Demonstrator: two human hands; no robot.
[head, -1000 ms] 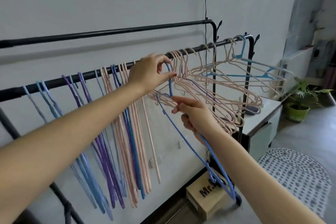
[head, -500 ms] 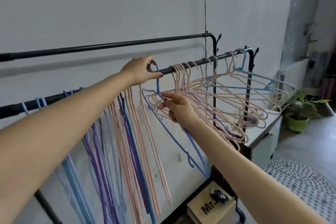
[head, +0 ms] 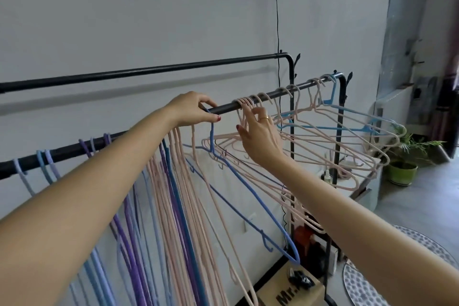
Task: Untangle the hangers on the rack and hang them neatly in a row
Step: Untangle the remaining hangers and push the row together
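1. Hangers hang on the front rail (head: 223, 108) of the black rack. The neat ones (head: 171, 181) hang straight down on the left. The pink bunch (head: 310, 146) on the right is tilted and tangled together.
2. The left hand (head: 191, 109) pinches the hook of the blue hanger (head: 248, 189) with its fingers pressed together, right at the rail.
3. The right hand (head: 258, 139) reaches into the pink bunch. Its fingers (head: 248, 117) are a little spread and touch the pink hooks. I cannot tell if they grip one.
4. The blue hanger's arm passes close under the pink bunch. If it is slid left too fast, it could catch a pink one and drag it along.
5. A hard pull on one pink hook could lift others off the rail, and they could fall to the floor.
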